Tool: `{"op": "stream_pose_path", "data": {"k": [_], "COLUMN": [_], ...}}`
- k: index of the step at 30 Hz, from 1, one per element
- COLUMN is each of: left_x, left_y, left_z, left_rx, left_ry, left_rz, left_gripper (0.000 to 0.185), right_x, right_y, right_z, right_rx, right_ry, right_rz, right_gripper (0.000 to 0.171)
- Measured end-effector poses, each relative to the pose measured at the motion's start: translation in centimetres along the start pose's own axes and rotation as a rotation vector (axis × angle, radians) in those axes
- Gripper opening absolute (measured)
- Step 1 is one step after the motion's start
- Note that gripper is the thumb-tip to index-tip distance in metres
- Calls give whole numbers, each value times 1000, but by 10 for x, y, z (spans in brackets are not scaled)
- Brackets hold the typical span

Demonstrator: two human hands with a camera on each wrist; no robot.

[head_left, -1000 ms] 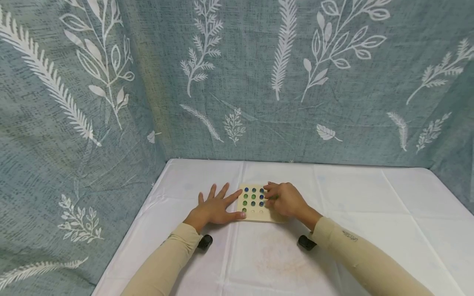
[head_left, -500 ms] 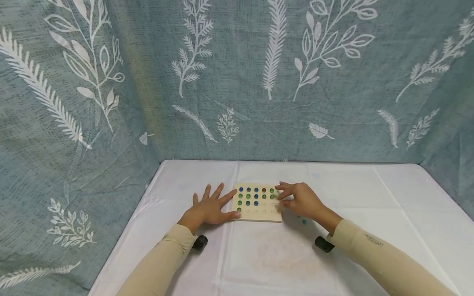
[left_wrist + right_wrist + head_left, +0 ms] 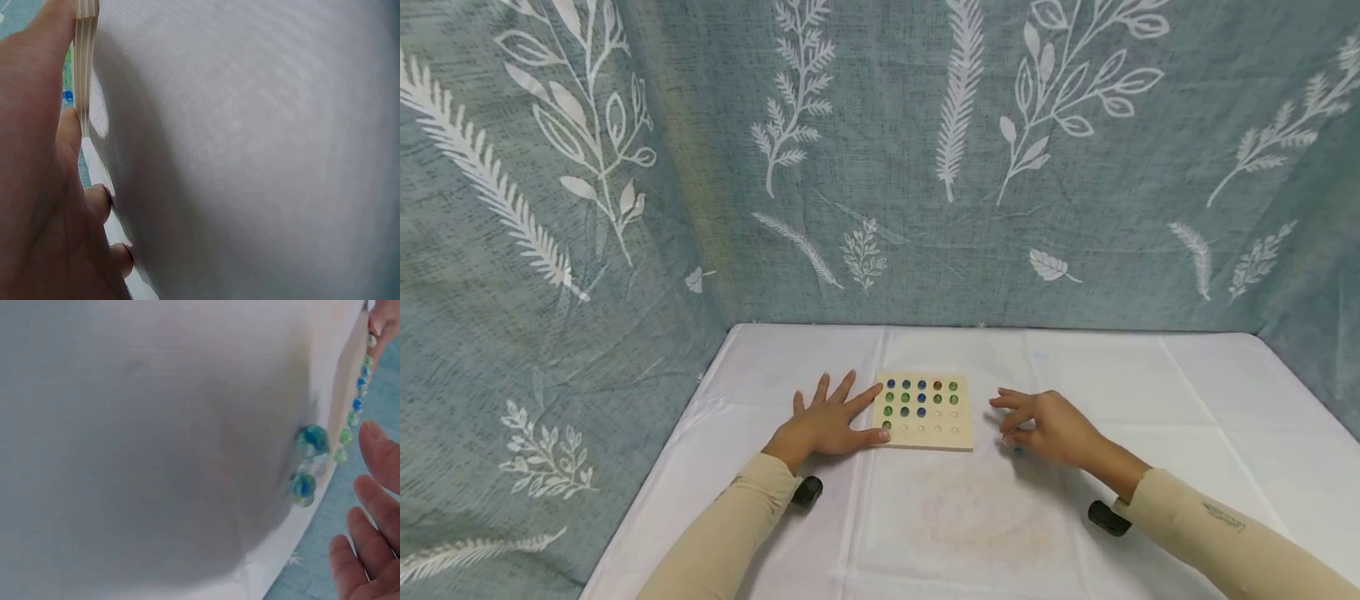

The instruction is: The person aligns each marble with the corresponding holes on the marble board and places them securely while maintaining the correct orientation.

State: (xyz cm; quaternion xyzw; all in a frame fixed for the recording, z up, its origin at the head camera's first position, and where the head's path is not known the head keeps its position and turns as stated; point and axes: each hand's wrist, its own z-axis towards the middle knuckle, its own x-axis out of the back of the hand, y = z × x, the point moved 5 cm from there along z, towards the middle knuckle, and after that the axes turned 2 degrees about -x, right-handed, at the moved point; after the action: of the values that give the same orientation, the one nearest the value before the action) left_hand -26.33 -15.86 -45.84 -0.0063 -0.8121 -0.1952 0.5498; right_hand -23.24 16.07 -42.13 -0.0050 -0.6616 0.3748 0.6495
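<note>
Head view shows a white table [image 3: 1150, 400] filling the lower half of the frame, with a square wooden board [image 3: 927, 412] at its centre holding blue and green marbles [image 3: 906, 398] in its upper rows. Left of the board, the left hand [image 3: 827, 421] lies flat, fingers spread and relaxed, thumb and forefinger touching the board's left edge. Right of the board, the right hand [image 3: 1048, 425] hovers with fingers loosely extended, grasping nothing, just above two loose blue marbles [image 3: 306, 465] on the cloth.

Wooden marble board [image 3: 950, 433] flat, loose marbles [image 3: 307, 464] perhaps beside
</note>
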Motion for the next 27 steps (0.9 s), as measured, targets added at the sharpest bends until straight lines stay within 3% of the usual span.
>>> {"op": "stream_pose_path", "data": {"k": [10, 27], "left_x": [-4, -2], "left_y": [0, -2], "left_z": [0, 1], "left_rx": [-8, -3], "left_ry": [1, 3], "left_rz": [0, 5], "left_gripper": [85, 86], "right_x": [-2, -7], "right_y": [6, 7], "right_z": [-18, -18], "right_rx": [103, 57], "right_ry": [16, -49], "right_rz": [-64, -94], "right_gripper": [12, 12]}}
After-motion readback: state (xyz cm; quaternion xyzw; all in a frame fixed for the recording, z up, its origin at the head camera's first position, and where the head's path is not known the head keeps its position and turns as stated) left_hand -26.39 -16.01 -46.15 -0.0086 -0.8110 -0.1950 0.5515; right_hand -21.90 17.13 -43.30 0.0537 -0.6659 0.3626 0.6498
